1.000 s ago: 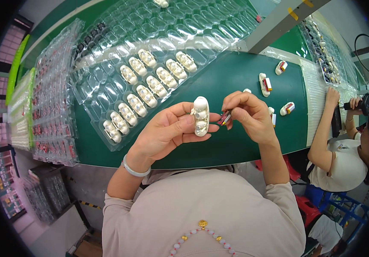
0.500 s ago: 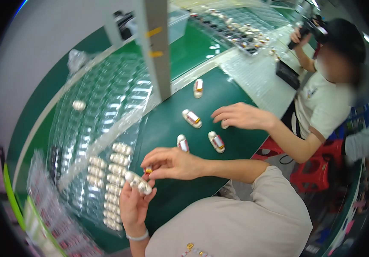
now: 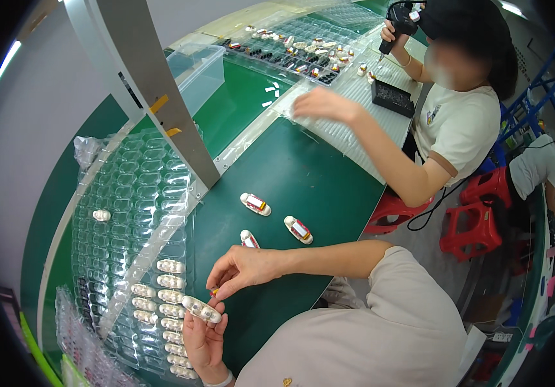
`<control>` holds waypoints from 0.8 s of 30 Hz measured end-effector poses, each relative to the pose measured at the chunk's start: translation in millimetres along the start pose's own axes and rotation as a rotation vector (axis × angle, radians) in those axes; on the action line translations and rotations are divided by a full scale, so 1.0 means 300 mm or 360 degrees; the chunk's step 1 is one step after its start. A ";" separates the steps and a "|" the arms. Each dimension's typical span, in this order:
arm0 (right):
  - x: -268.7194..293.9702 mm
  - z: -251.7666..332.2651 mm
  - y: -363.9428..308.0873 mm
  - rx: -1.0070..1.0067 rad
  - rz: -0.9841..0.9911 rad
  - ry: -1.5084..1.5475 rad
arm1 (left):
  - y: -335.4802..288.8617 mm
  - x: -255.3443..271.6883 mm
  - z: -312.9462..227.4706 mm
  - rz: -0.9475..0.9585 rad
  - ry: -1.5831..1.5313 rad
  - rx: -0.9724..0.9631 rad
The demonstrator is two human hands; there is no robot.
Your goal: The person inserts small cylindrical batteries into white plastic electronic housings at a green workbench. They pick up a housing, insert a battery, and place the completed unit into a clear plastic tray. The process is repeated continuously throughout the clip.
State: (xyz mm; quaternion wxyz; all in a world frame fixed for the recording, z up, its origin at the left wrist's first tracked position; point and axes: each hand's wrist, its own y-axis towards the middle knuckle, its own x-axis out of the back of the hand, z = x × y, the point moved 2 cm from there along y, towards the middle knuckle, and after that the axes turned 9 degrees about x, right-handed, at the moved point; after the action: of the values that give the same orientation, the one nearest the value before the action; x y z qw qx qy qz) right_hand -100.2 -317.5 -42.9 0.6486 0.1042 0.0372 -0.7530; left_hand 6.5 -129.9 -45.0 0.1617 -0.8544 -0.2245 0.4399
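Holding a white oblong casing across the fingertips of the left hand, palm up, low over the near edge of the green table. Fingers curled under the part, gripping it. Right hand sits just above it, thumb and forefinger pinched shut on a tiny red-and-yellow piece right at the casing's end; can't tell whether that piece touches the casing.

Just left of both hands: clear blister tray with rows of pockets, the near rows filled with similar white casings, one lone casing in a far-left pocket.

On the bare mat beyond the right hand, three white parts with red inserts: one close to the knuckles, one to its right, one farther out. All apart from each other.

A grey metal post rises from the table by the tray, a clear plastic bin beside it.

Across the table a co-worker in a white shirt reaches out an open hand over a ribbed clear sheet, the other hand holding a black power screwdriver. Red stools beside them.
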 end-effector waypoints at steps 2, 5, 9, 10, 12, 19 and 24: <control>0.001 0.018 -0.003 -0.0031 0.0023 -0.0087 | -0.002 -0.019 -0.002 -0.0001 -0.0055 0.0014; -0.008 0.041 0.011 0.0147 0.0026 -0.0278 | -0.014 -0.002 -0.004 -0.0031 -0.0065 0.0041; -0.026 0.068 0.012 0.0372 -0.0334 -0.0231 | -0.005 0.004 -0.005 -0.0019 0.0031 -0.0006; -0.024 0.069 0.007 0.0514 -0.0396 -0.0346 | -0.007 0.002 -0.018 -0.0003 0.0076 0.0064; -0.042 0.092 0.001 0.0712 -0.0438 -0.0640 | -0.014 -0.011 -0.032 0.0200 -0.0053 0.0071; -0.129 0.078 0.013 0.0988 -0.0178 -0.0895 | 0.000 0.007 -0.013 0.0350 -0.0222 0.0088; -0.137 0.057 0.016 0.0875 -0.0140 -0.0765 | -0.005 -0.011 -0.017 0.0267 -0.0286 0.0118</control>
State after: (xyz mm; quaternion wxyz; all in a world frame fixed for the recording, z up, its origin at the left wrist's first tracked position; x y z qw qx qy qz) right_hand -91.6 -281.8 -17.2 0.5536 0.0930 -0.3157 -0.7650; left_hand 8.6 -130.6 -39.2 0.1351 -0.8207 -0.1496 0.5346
